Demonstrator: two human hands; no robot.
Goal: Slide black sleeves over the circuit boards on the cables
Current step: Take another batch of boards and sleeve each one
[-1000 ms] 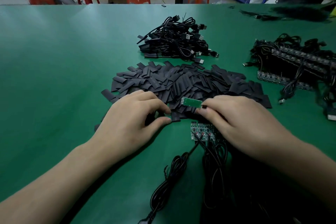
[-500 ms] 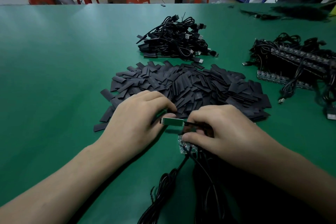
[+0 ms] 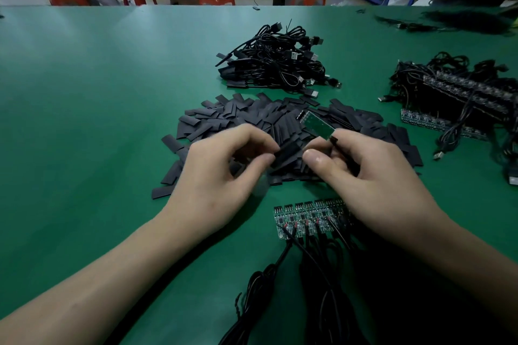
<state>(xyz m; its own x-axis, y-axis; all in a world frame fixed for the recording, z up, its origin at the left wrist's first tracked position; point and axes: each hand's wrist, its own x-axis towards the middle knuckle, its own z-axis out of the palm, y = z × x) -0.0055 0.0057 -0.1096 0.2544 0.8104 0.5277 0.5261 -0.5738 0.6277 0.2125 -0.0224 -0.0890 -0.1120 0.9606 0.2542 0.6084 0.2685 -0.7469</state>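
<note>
Left half of green table (image 3: 84, 126) bare, open passage there. Centre blocked by pile of black sleeves (image 3: 280, 126), with finished cable heap (image 3: 277, 61) just behind it. Right side crowded by stack of boards and cables (image 3: 459, 101). Near edge: row of circuit boards (image 3: 305, 217) and their cables (image 3: 316, 288). Narrow green lanes between the piles.

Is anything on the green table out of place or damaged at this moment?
Nothing looks damaged. A few black sleeves lie loose on the left of the sleeve pile. The right hand holds a bare circuit board tilted; the left hand pinches one sleeve.
</note>
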